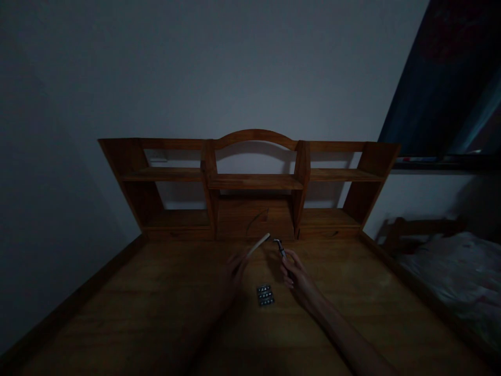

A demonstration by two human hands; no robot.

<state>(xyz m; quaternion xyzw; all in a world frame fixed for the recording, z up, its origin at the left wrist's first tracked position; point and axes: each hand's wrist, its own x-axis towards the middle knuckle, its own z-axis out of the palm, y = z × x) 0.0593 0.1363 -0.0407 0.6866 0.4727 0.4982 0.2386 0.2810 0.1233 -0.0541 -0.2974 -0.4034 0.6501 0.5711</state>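
My left hand (234,269) is closed round a slim, pale stick (259,244) with a dark tip, which slants up to the right. In my right hand (294,269) is a slender tool (281,248) with a dark handle and a shiny, bent tip, its head pointing up and left. The two tips are close together, with a small gap between them. Below and between my hands, a small dark case (265,295) lies on the wooden desk (332,324), with rows of small shiny pieces in it. Dim light hides what kind of pieces these are.
A wooden shelf unit (256,181) with several compartments stands along the desk's back edge, against the wall (250,68). Raised rims (410,292) border the desk's sides. To the right are a dark curtain (438,89) and bedding (457,266).
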